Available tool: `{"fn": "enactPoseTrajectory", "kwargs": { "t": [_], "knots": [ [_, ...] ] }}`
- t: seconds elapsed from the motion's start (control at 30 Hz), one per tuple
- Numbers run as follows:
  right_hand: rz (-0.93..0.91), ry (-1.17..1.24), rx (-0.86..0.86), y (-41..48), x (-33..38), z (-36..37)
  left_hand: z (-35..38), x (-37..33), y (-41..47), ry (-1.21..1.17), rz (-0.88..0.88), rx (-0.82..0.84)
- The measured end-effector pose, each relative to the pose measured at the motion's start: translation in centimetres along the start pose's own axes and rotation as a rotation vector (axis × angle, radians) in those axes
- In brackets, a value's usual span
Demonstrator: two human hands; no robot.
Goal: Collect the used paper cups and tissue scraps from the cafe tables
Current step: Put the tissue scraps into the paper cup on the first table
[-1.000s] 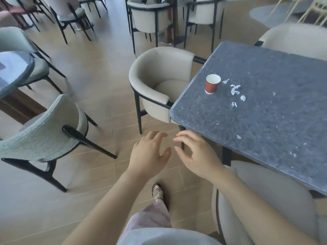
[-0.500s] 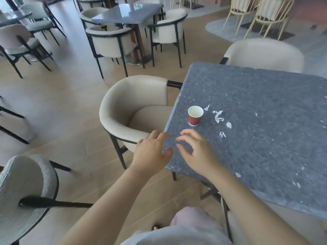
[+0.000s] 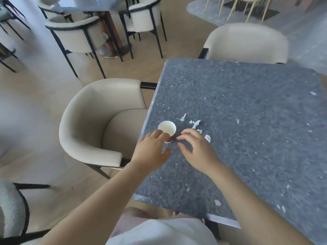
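On my feed a cream armchair [image 3: 99,121] sits tucked against the left edge of the grey tabletop [image 3: 247,103]. Just right of it my left hand [image 3: 152,149] is loose-fingered and empty, fingertips at the near side of the upright red paper cup [image 3: 167,128], and I cannot tell whether they touch. Right of the cup my right hand [image 3: 198,149] hovers spread and empty, with white tissue scraps [image 3: 195,123] just beyond its fingertips.
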State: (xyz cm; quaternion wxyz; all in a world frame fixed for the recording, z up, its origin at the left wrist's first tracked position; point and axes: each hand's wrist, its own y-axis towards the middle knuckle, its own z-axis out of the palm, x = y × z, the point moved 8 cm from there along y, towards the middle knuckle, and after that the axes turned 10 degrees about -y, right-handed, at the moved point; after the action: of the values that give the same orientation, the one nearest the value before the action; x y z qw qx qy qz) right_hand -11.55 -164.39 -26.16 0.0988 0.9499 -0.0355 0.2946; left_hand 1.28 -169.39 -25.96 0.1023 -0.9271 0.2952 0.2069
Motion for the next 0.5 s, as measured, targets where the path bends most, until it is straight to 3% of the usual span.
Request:
{"fn": "enactPoseTrajectory", "kwargs": {
  "t": [0.5],
  "knots": [
    [0.169,-0.105,0.072,1.8,-6.7,1.6,4.1,1.7,7.1,0.111,0.048,0.231]
  ]
}}
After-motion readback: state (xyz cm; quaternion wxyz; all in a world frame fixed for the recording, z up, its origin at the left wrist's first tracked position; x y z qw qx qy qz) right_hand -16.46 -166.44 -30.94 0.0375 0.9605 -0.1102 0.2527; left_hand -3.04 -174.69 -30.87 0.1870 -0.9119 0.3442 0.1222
